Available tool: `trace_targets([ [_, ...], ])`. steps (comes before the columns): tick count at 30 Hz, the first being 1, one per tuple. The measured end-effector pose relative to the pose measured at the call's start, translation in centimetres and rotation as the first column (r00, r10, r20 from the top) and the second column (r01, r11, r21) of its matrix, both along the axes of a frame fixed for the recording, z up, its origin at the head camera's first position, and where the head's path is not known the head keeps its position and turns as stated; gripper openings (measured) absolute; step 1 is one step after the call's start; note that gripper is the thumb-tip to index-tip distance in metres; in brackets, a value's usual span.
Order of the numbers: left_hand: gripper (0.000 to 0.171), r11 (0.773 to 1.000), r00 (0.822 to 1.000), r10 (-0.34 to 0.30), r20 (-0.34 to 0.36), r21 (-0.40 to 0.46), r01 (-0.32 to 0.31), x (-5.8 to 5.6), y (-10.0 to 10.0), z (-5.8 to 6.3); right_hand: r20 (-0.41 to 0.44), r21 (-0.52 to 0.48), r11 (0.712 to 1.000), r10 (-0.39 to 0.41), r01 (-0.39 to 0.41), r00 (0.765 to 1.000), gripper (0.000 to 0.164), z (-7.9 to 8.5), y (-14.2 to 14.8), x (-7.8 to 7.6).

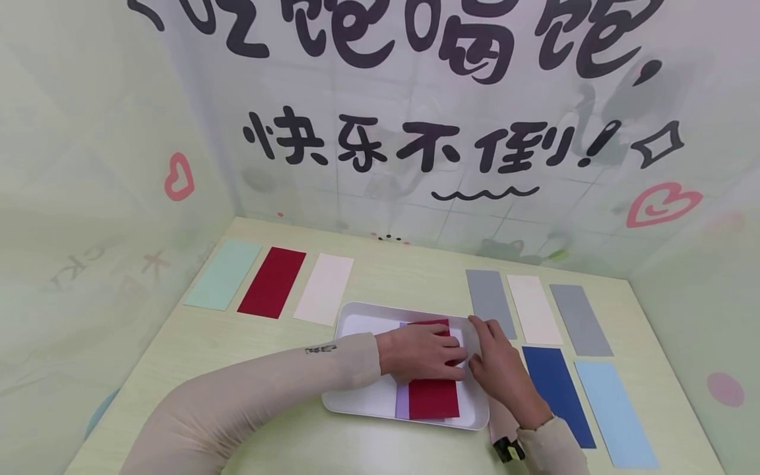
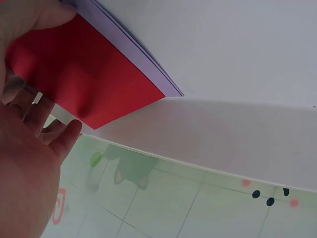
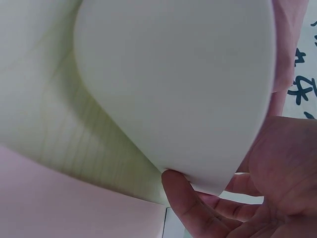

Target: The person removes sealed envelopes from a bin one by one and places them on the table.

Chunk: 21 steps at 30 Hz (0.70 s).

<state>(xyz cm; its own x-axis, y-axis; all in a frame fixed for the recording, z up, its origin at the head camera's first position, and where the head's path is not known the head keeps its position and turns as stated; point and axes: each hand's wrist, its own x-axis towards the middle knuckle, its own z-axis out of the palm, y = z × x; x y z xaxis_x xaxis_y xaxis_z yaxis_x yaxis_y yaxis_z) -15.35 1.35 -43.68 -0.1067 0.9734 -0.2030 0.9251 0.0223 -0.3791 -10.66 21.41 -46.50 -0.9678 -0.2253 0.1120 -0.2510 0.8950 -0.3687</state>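
Observation:
A red card [image 1: 433,399] lies over lilac cards [image 1: 402,402] in a white tray [image 1: 362,396]. My left hand [image 1: 421,354] reaches over the tray and holds the red card across its width. In the left wrist view, the thumb is at the card's lilac side and the fingers [image 2: 67,139] are at the opposite edge. My right hand [image 1: 501,366] grips the tray's right rim. From the right wrist, its thumb [image 3: 181,198] presses the outside of the tray wall [image 3: 183,84], with other fingers behind it.
Mint [image 1: 224,274], dark red [image 1: 272,282] and pale pink [image 1: 324,288] cards lie at the back left. On the right are grey [image 1: 580,320], pinkish white [image 1: 534,309], navy [image 1: 558,396] and light blue [image 1: 616,412] cards. Printed curtains [image 1: 380,218] enclose the table.

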Motion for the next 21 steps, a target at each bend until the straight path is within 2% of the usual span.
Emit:
trace_targets([
  [13, 0.082, 1.000, 1.000, 0.000, -0.018, -0.024, 0.000, 0.16, 0.04, -0.40, 0.023, -0.002, 1.000, -0.006, 0.006, 1.000, 0.066, -0.13, 0.00, 0.00],
  [21, 0.083, 0.999, 0.997, 0.012, -0.073, -0.043, -0.015, 0.07, 0.02, -0.48, 0.006, -0.003, 1.000, 0.001, -0.001, 1.000, 0.066, -0.20, 0.06, -0.01],
])
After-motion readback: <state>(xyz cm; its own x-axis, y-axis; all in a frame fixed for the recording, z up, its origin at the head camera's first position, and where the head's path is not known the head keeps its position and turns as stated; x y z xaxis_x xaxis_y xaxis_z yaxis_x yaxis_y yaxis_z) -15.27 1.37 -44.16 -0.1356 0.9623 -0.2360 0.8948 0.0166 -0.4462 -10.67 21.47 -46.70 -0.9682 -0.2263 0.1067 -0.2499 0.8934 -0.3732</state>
